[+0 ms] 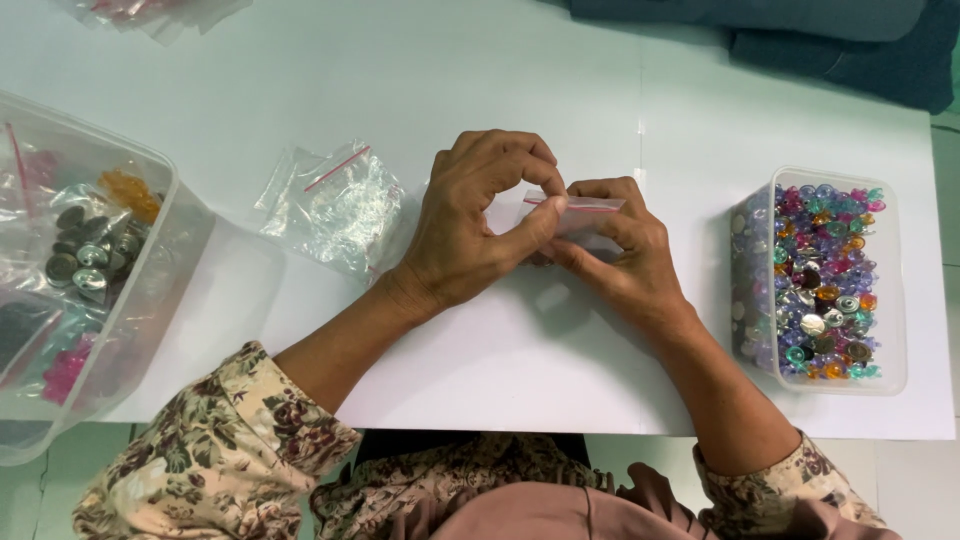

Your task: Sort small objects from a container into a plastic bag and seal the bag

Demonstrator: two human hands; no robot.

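Over the middle of the white table (500, 370), both my hands hold a small clear plastic zip bag (583, 212) with a red seal strip. My left hand (470, 225) pinches the bag's top edge between thumb and forefinger. From the other side, my right hand (625, 250) grips the same bag, with its fingers curled under it. What the bag contains is hidden by my fingers.
A clear rectangular tub (820, 285) of several colourful plastic beads and metal buttons stands at the right. At the left sits a larger clear box (150, 290) with bagged buttons and beads. Empty zip bags (335, 205) lie left of my hands. Dark fabric (840, 40) rests at the far right.
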